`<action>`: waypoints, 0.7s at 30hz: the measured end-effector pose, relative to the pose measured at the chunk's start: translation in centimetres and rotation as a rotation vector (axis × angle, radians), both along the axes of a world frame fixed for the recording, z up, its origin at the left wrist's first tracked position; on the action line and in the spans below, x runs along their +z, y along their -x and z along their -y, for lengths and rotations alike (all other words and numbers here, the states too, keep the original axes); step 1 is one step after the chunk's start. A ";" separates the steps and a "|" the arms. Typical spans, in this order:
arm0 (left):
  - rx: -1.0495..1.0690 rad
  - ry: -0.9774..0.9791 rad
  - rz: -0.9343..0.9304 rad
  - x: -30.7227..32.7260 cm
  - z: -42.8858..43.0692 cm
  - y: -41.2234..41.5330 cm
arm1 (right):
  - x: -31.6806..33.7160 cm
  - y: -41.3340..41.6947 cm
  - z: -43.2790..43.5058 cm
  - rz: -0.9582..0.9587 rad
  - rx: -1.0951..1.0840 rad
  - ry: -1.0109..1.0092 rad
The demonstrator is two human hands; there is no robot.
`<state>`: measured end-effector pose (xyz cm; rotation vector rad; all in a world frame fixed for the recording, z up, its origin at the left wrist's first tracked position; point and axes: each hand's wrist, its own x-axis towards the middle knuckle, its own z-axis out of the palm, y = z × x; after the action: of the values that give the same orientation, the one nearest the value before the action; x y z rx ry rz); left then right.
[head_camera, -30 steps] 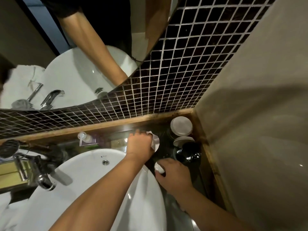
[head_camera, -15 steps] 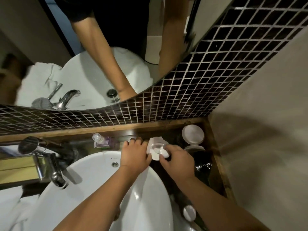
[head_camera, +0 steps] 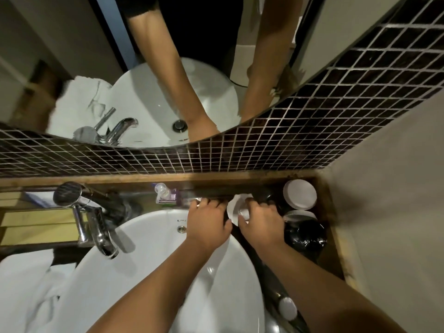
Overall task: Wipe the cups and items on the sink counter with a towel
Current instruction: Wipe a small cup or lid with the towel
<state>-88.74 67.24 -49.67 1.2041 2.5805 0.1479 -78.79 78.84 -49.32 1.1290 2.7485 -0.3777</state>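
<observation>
Your left hand [head_camera: 207, 221] rests spread, gripping nothing visible; your right hand [head_camera: 260, 218] closes its grip on the white towel [head_camera: 234, 204] at the table's back edge. The cups [head_camera: 299, 194] crowd just beside it — one careless sweep could topple them.

Beyond the fingertips rises a wall of dark mosaic tiles [head_camera: 300, 131] — a curved mirror [head_camera: 144, 68] set above it. To their right stands a plain beige wall [head_camera: 389, 212] — dimly lit.
</observation>
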 end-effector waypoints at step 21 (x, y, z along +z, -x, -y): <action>0.068 -0.065 0.002 -0.7 -0.4 -2.2 | 1.8 -1.5 0.3 0.010 0.263 0.019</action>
<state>-86.54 67.64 -50.34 1.1383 2.6343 0.2494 -77.30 78.57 -47.56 0.7474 2.8277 -0.3608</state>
